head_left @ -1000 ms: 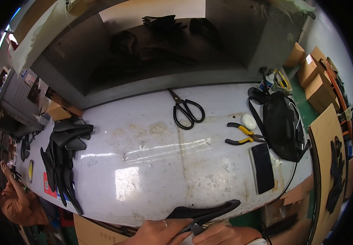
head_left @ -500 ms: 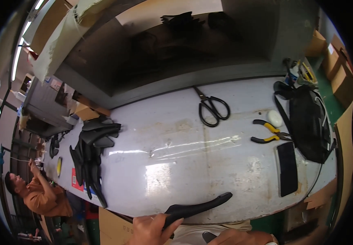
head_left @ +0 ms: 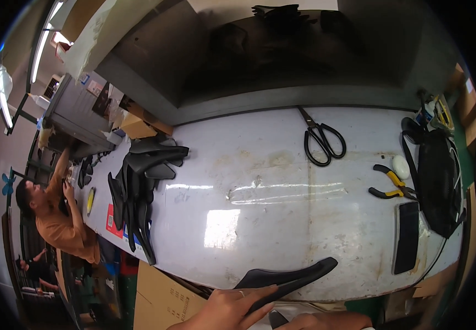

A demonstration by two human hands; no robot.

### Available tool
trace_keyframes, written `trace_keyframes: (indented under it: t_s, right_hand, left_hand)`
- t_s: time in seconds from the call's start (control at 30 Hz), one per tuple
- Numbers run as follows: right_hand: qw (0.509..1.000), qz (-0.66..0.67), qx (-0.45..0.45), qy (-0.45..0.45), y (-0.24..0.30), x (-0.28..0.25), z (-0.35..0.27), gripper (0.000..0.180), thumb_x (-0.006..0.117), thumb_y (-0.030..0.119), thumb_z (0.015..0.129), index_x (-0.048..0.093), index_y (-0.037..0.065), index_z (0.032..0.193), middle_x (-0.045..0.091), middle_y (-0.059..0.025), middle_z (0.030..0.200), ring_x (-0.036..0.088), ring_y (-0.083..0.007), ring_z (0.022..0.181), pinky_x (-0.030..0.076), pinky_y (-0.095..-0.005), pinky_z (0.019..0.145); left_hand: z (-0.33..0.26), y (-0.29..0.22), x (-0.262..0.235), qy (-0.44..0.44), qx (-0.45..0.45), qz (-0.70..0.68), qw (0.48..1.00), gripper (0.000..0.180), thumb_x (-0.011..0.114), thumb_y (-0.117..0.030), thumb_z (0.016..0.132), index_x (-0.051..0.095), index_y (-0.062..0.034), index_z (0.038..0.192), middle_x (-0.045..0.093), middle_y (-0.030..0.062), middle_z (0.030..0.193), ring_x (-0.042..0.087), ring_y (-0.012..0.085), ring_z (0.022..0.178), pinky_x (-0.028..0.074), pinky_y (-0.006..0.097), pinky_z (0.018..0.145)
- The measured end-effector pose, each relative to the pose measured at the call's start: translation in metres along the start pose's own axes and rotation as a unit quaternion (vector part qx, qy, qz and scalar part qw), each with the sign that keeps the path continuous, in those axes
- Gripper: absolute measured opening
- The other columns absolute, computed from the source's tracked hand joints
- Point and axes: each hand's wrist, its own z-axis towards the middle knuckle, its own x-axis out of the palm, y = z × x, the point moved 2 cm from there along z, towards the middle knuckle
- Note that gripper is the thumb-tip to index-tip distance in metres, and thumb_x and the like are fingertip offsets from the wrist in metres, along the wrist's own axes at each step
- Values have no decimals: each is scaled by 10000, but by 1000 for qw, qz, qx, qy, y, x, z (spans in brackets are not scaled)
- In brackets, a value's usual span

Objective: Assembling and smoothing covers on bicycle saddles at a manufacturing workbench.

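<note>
At the table's near edge, my left hand point(head_left: 231, 309) is closed around a long, curved black moulded piece point(head_left: 290, 279). Its narrow rounded end points up to the right, over the tabletop. My right hand point(head_left: 326, 320) is low in the picture beside it, fingers curled. Next to those fingers shows a small dark, pointed edge point(head_left: 276, 318); whether it is a tool or part of a piece I cannot tell. A pile of similar black pieces point(head_left: 139, 170) lies on the left of the table.
Black-handled scissors point(head_left: 323, 144) lie toward the back. On the right are yellow-black pliers point(head_left: 390, 181), a white round object point(head_left: 400, 166), a phone point(head_left: 406, 237) and a black bag point(head_left: 439, 179). A grey cabinet point(head_left: 249, 105) borders the back. Another person point(head_left: 62, 220) works at far left.
The view has shifted, so the table things sit further right. My left hand still grips the black piece, now lying more across its lower side. The other person has raised an arm.
</note>
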Motion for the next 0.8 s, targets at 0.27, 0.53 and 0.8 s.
trace_keyframes:
  t_s: [0.27, 0.53, 0.8]
  right_hand:
    - [998, 1, 12, 62, -23, -2, 9, 47, 680, -60, 834, 664, -53, 791, 638, -136, 781, 662, -312, 698, 597, -461, 649]
    - [993, 93, -14, -76, -41, -11, -8, 55, 692, 2, 879, 671, -48, 868, 648, -154, 776, 657, -327, 688, 598, -468, 675]
    - [999, 41, 2, -9, -16, -6, -3, 43, 686, -41, 856, 654, -61, 836, 646, -168, 763, 648, -355, 658, 598, -494, 670]
  left_hand:
    - [1, 11, 2, -37, 52, -27, 998, 405, 693, -110, 874, 673, -20, 1269, 728, 210, 907, 711, 393, 789, 575, 444, 702]
    - [6, 17, 0, -28, 61, -47, 997, 427, 691, -124, 854, 672, -20, 1269, 722, 203, 877, 711, 388, 768, 580, 442, 690]
    - [2, 15, 2, -10, 61, -23, 998, 445, 697, -105, 848, 675, -15, 1283, 747, 205, 1080, 737, 374, 850, 597, 427, 719]
